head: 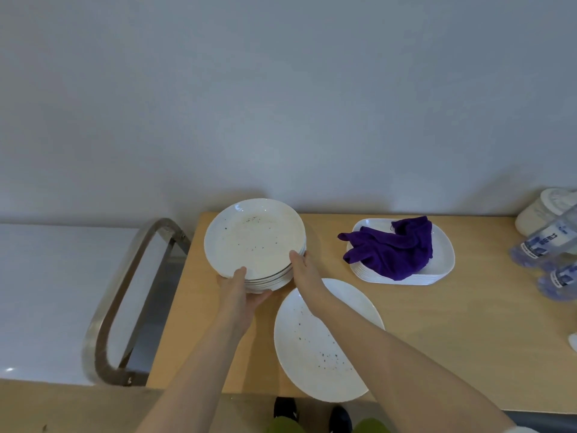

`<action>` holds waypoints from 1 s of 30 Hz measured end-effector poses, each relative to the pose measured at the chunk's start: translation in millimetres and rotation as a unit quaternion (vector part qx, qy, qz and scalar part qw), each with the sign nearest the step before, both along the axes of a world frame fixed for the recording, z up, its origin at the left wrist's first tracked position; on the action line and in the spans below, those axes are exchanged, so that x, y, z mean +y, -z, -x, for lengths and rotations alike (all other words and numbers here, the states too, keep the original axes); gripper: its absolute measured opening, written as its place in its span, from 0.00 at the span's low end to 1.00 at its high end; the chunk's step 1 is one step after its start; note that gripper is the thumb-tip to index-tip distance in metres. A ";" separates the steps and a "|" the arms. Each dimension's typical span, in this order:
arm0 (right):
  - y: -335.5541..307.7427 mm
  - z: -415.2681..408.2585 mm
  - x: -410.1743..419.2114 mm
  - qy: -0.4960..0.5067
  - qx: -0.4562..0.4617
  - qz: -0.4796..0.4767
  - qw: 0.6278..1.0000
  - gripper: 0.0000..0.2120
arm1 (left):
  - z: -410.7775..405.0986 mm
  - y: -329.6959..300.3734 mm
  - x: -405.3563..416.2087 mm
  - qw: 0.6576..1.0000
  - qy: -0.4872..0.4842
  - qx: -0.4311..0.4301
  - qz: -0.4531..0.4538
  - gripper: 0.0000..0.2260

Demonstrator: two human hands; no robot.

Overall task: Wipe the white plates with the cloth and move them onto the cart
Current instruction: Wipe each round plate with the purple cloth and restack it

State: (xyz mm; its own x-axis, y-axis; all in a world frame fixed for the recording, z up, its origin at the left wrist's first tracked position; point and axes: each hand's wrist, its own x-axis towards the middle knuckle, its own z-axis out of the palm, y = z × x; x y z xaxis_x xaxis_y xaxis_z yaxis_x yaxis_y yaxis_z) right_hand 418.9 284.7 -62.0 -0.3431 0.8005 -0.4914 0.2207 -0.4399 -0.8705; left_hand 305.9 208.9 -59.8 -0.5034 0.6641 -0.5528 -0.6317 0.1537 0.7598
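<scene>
Pale wall rises behind a wooden table (437, 323), with a metal-handled cart (46, 292) to its left. On the table's left end a stack of white plates (254, 242), the top one speckled, is gripped at its near edge: left hand (242, 295) underneath with thumb on top, right hand (304, 270) clasping the right side. One speckled plate (315, 354) lies nearer. A purple cloth (393, 251) rests on rectangular dishes (443, 260).

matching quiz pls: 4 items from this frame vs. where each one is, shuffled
Items:
1. plate stack
2. purple cloth
3. single plate
4. bottles

Places:
A. table's right edge
B. held between both hands
C. flat at the table's near edge, under the right forearm
D. on the rectangular plates

Pairs: 1-B, 2-D, 3-C, 4-A
</scene>
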 end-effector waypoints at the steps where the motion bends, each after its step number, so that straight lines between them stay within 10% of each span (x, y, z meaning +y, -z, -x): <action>1: 1.4 3.4 0.4 0.013 -0.003 0.003 1.000 0.24 | 2.0 0.9 0.9 1.000 0.006 0.009 0.009 0.22; 19: -10.1 22.9 23.9 0.008 -0.088 -0.092 0.992 0.10 | 28.5 2.5 19.0 0.993 0.067 0.094 0.032 0.21; 25: -30.4 -56.3 32.0 0.106 -0.278 -0.430 0.852 0.09 | -19.3 36.6 -43.0 0.912 0.245 0.275 0.183 0.11; 30: -15.1 -133.6 49.3 -0.045 -0.528 -0.285 0.799 0.35 | -47.3 44.2 -61.9 0.860 0.348 0.296 0.228 0.06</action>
State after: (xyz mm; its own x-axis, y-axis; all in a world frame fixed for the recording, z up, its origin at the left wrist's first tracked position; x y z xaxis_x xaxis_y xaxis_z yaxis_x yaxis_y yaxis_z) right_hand 552.5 334.0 -46.9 -0.0475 0.9929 -0.1094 0.9726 0.0211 -0.2314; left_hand 353.3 147.0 -104.0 -0.3556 0.7000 -0.6194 0.2104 0.7056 0.6766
